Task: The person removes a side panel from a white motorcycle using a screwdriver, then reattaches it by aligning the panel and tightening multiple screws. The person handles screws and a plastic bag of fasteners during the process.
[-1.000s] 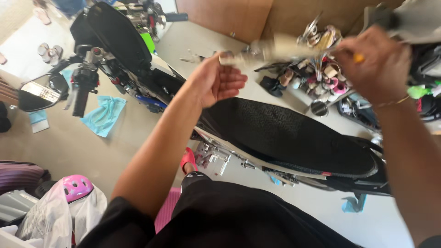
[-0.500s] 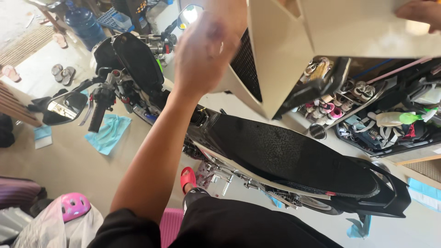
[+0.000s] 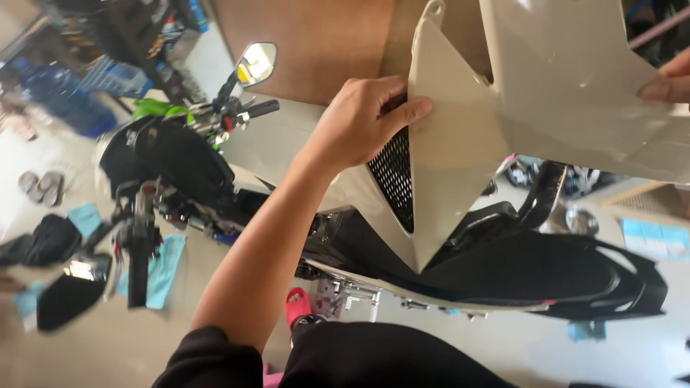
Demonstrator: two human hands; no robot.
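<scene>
Two hands carry a cream fairing panel (image 3: 546, 108) above the black motorcycle seat (image 3: 532, 273): the left hand (image 3: 366, 118) is clamped on its meshed edge, while the right hand (image 3: 665, 79), apparently only pinching a corner, risks a slip onto the seat.

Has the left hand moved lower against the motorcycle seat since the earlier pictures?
Yes. The left hand has come down toward the black seat, gripping the cream panel.
</scene>
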